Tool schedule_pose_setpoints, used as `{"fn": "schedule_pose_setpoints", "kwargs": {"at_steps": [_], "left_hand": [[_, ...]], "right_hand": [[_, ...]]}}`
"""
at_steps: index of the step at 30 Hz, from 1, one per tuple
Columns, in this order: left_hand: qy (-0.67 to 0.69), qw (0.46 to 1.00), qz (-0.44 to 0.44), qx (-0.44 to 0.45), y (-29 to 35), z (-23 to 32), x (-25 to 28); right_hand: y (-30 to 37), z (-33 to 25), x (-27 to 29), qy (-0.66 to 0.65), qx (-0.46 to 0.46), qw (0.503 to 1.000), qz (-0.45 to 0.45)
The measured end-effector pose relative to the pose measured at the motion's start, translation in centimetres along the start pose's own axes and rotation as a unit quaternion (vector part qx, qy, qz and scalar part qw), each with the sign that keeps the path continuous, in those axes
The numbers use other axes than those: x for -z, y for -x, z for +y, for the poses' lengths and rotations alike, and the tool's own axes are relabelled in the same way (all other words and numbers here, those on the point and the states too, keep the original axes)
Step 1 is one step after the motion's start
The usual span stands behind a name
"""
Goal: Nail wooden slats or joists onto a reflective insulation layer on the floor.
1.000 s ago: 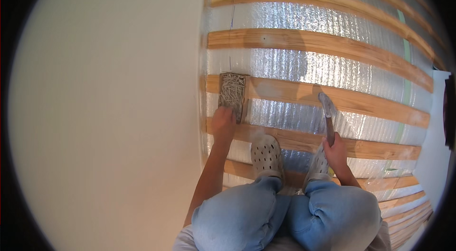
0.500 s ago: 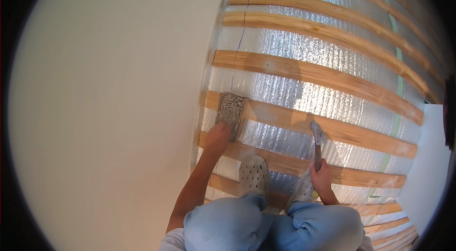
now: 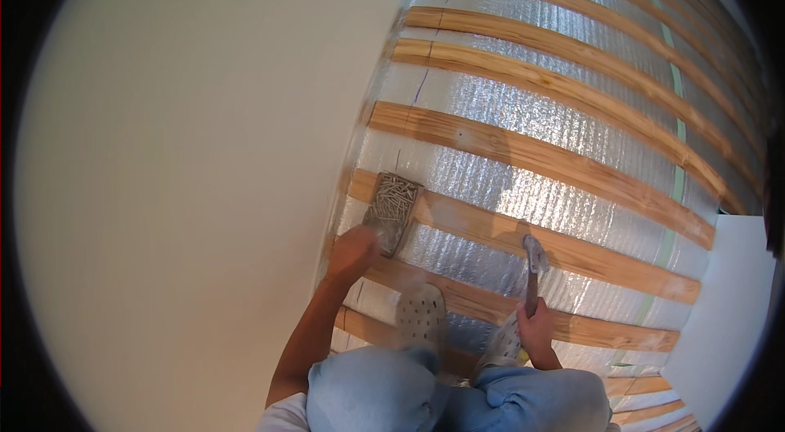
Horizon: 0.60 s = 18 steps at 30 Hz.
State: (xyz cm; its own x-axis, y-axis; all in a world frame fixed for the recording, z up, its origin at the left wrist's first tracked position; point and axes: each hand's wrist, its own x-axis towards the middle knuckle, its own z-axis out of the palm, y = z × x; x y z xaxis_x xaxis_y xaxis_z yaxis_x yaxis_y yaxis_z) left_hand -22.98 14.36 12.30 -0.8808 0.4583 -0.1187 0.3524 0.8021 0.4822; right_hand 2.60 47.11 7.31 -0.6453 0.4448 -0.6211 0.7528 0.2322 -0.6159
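Left hand (image 3: 356, 250): at fastener tray (image 3: 392, 205), grip unclear
Tray placement: likely for easy reach
Right hand (image 3: 536, 327): wraps hammer (image 3: 533, 268) handle

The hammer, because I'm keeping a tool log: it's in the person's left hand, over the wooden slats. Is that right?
Not quite, the hand is wrong: the head view shows the hammer in the person's right hand, over the wooden slats.

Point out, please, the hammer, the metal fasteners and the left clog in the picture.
Hammer (image 3: 532, 282): head view, on the handle, close below its head.
Metal fasteners (image 3: 394, 201): head view, on the middle of the pile.
Left clog (image 3: 421, 316): head view, on the perforated upper.
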Motion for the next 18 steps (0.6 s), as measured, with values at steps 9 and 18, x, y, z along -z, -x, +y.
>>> {"fn": "schedule_pose_setpoints", "kwargs": {"at_steps": [9,18], "left_hand": [[0.064,0.982,0.112,-0.136,-15.7,4.2,-2.0],[0.024,0.996,0.049,-0.073,-23.6,4.4,-9.4]], "right_hand": [[-3.4,-6.2,-0.6,0.007,0.076,0.997,-0.029],[-3.5,-5.9,-0.5,-0.167,-0.011,0.983,-0.078]]}}
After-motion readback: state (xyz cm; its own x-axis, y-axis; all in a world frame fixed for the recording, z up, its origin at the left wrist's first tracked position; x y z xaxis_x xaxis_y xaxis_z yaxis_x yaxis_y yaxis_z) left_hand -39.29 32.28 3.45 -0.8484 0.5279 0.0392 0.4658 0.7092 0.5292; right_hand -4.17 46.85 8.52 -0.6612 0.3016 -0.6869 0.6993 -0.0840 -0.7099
